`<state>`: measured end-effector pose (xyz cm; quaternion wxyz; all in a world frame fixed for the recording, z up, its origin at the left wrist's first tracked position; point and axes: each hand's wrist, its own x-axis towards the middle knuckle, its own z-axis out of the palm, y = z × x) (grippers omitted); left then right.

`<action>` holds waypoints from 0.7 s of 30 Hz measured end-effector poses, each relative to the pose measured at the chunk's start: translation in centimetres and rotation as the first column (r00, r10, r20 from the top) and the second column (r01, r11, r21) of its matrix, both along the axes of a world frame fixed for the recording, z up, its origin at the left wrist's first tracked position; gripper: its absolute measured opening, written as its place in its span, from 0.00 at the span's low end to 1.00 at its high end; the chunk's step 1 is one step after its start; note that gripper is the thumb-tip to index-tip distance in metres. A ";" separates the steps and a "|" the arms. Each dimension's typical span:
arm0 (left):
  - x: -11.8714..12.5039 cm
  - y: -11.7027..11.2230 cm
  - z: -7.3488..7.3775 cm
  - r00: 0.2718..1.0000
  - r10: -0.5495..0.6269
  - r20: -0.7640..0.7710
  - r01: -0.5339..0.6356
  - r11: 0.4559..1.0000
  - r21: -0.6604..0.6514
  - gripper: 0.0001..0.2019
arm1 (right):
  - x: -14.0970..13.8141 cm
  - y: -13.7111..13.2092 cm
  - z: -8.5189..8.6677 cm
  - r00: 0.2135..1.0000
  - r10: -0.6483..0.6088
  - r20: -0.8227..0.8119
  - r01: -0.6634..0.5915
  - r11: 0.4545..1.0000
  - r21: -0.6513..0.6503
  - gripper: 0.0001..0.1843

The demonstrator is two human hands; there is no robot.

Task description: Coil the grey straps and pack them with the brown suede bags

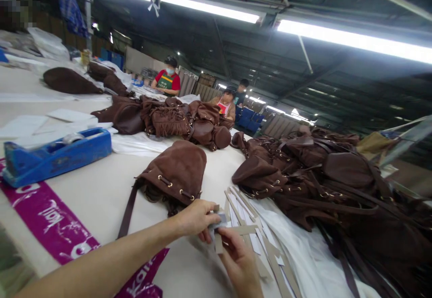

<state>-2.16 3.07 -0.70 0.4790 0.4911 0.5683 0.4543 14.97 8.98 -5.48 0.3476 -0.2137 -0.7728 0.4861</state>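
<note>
Both my hands meet over the front of the table, closed on a small grey-and-tan piece (218,239) that looks like cardboard strip. My left hand (197,219) pinches its upper end, fingers bent around it. My right hand (238,255) grips its lower part from the right, thumb and fingers together. Several tan and white cardboard strips (275,262) lie in a loose pile just right of my hands. Directly beyond my left hand sits a brown drawstring bag (178,167) with gold eyelets, its strap hanging toward me.
A blue tape dispenser (60,154) stands at the left, by a purple printed plastic strip (54,221). More brown bags (189,118) lie across the table, with a large heap of bags (337,172) at the right. White plastic sheeting (297,230) borders the heap. Several people work farther back.
</note>
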 end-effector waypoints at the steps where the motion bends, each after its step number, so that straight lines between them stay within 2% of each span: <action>1: 0.0 -0.1 0.1 1.000 -0.002 -0.030 0.002 1.000 0.003 0.06 | -0.1 -0.1 0.1 0.999 -0.009 0.038 0.004 0.989 0.149 0.08; 3: 0.2 -0.4 0.3 0.994 -0.012 -0.110 0.017 0.999 0.039 0.05 | -0.2 -0.3 0.6 0.992 -0.081 0.098 0.033 0.908 0.417 0.08; 5: 0.5 -0.7 0.6 0.981 -0.023 -0.192 0.040 0.995 0.089 0.05 | -0.3 -0.4 1.1 0.976 -0.197 0.088 0.105 0.790 0.605 0.09; 7: 0.6 -0.8 0.8 0.967 -0.043 -0.251 0.071 0.992 0.101 0.06 | -0.4 -0.4 1.4 0.960 -0.276 0.046 0.170 0.707 0.687 0.09; 8: 0.6 -0.9 0.9 0.958 -0.056 -0.280 0.086 0.992 0.097 0.07 | -0.4 -0.3 1.5 0.957 -0.291 0.024 0.195 0.696 0.691 0.09; 10: 0.5 -1.0 1.2 0.927 -0.076 -0.367 0.123 0.987 0.105 0.09 | -0.6 -0.1 1.3 0.959 -0.284 -0.009 0.221 0.724 0.654 0.09; 14: 0.3 -1.1 1.5 0.828 -0.069 -0.556 0.215 0.955 0.202 0.12 | -0.8 0.1 0.9 0.976 -0.218 -0.002 0.183 0.813 0.552 0.07; 18: 0.0 -1.1 1.3 0.862 -0.142 -0.487 0.236 0.962 0.137 0.15 | -0.9 0.1 0.8 0.978 -0.209 -0.020 0.196 0.877 0.439 0.05; 21: -0.2 -1.0 1.0 0.846 -0.131 -0.517 0.254 0.951 0.175 0.09 | -1.1 0.0 1.0 0.972 -0.235 -0.032 0.226 0.877 0.424 0.05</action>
